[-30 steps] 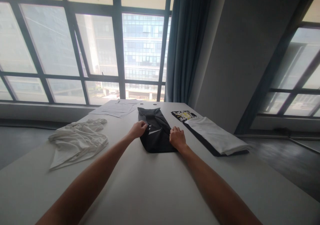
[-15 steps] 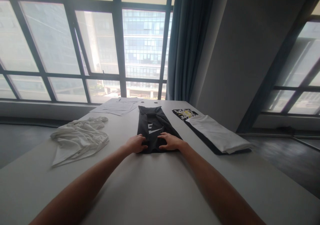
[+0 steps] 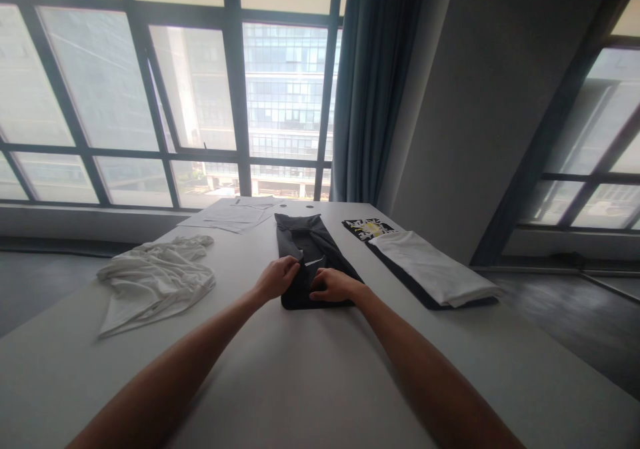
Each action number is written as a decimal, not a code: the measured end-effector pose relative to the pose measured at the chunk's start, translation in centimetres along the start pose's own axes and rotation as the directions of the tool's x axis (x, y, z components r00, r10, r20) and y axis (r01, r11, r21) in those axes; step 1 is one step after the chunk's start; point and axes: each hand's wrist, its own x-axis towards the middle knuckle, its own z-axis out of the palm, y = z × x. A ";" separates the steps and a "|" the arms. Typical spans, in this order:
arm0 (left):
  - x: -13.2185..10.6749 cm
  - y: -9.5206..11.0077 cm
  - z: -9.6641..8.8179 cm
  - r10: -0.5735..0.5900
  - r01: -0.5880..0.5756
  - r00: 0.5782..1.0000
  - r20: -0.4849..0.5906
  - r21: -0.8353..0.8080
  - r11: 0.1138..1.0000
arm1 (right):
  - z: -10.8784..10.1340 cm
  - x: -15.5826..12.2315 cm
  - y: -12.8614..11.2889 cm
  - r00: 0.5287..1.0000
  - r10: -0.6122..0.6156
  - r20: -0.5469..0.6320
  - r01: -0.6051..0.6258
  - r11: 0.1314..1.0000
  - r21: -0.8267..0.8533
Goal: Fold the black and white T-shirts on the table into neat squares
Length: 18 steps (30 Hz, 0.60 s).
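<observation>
A black garment with a white logo lies lengthwise on the white table, folded into a narrow strip. Its near end is rolled or folded up into a thick edge. My left hand grips that near end on the left, fingers curled around the fabric. My right hand presses and pinches the same fold on the right, close to the white logo.
A crumpled white shirt lies at the left of the table. Folded white and black clothes are stacked at the right, with a black printed piece behind. Papers rest at the far edge by the window.
Both hands came in from the garment's sides to its near end, then lifted and turned that end over away from me, covering part of the white logo.
</observation>
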 end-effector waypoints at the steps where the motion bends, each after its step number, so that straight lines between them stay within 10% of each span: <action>1: -0.3 0.0 0.3 0.038 -0.038 0.999 0.040 -0.010 0.999 | 0.1 0.0 0.1 1.000 -0.010 0.001 0.010 1.000 0.018; 7: -2.4 -0.6 0.0 0.124 -0.168 0.967 0.223 0.191 0.967 | 0.4 0.5 0.1 0.996 -0.077 -0.038 0.082 0.986 0.149; 18: -4.4 -1.5 0.1 0.078 -0.155 0.969 0.232 0.333 0.930 | 4.1 3.0 -1.5 0.944 0.207 -0.256 -0.045 0.852 0.522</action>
